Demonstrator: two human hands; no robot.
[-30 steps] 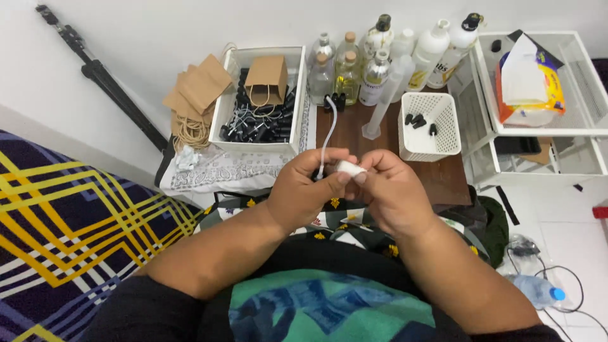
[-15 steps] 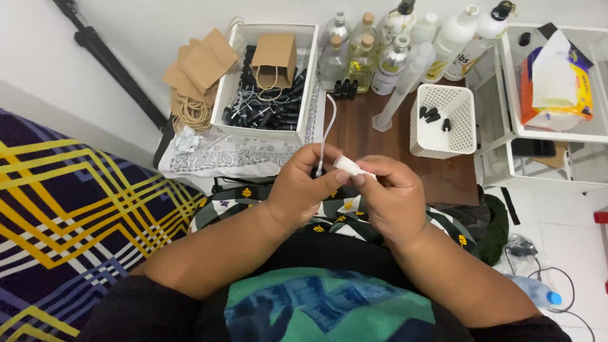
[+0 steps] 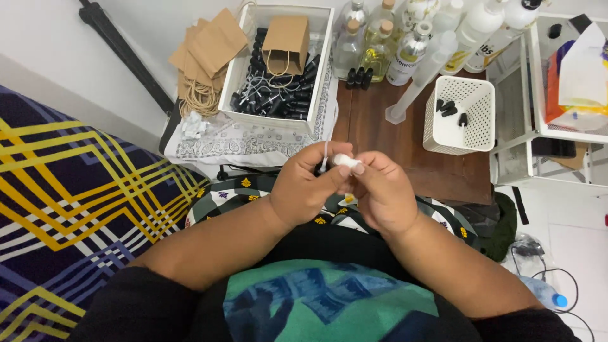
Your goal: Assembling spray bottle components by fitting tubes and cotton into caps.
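Observation:
My left hand (image 3: 304, 187) and my right hand (image 3: 380, 190) meet in front of my chest, fingertips pressed together. Between them they pinch a small white cap-like piece (image 3: 345, 161). A thin white tube (image 3: 325, 155) rises from the left hand's fingers. Something dark sits inside the left hand's grip, mostly hidden. Both hands hover above my lap, just short of the dark wooden table (image 3: 380, 126).
A white bin (image 3: 316, 69) of small black bottles holds a brown paper bag (image 3: 285, 41); more bags (image 3: 206, 54) lie left of it. Clear bottles (image 3: 380, 44) stand behind. A white perforated basket (image 3: 459, 117) with black caps sits right, beside a wire rack (image 3: 563, 126).
The view has shifted slightly and the hands sit a little lower in it. They stay together on the same white piece; the fingers have turned slightly.

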